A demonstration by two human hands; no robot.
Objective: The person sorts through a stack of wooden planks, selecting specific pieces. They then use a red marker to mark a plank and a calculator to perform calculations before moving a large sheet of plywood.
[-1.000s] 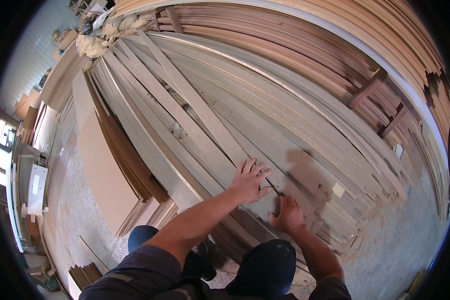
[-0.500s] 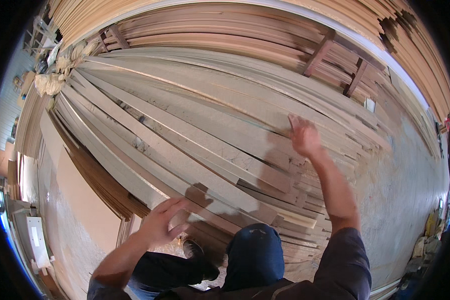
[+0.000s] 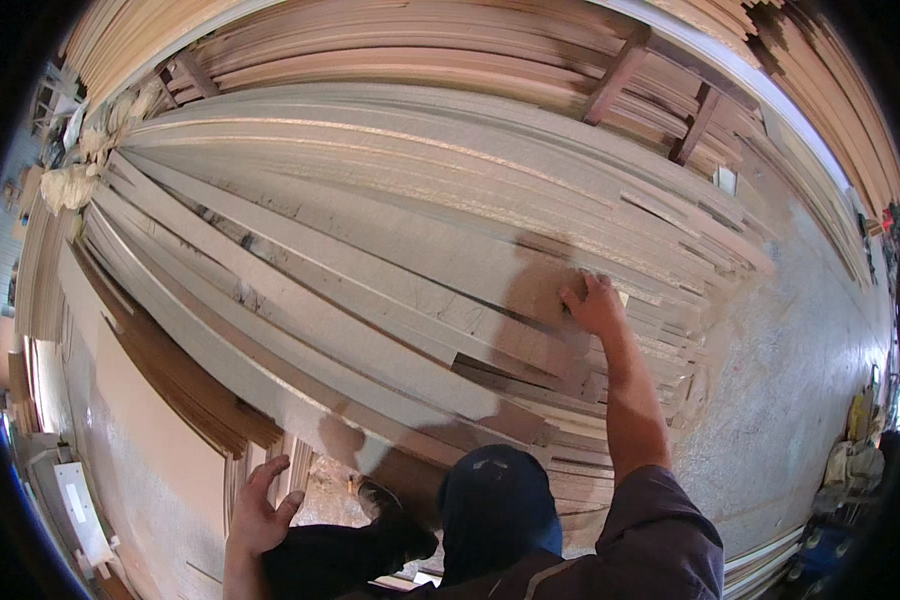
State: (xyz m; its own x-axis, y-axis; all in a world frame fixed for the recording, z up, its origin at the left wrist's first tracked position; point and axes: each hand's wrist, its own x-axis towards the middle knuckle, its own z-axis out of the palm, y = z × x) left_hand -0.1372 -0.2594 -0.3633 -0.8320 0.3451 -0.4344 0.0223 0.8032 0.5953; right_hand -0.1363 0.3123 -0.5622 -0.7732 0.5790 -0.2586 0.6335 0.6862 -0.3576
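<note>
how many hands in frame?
2. Right hand is stretched out, fingers on the pale boards of the stack. Left hand is low at left, open, off the boards, holding nothing.

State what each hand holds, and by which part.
Right hand fingers rest on a pale board in the stack, near its end; a closed grip cannot be told. Left hand holds nothing, open.
</note>
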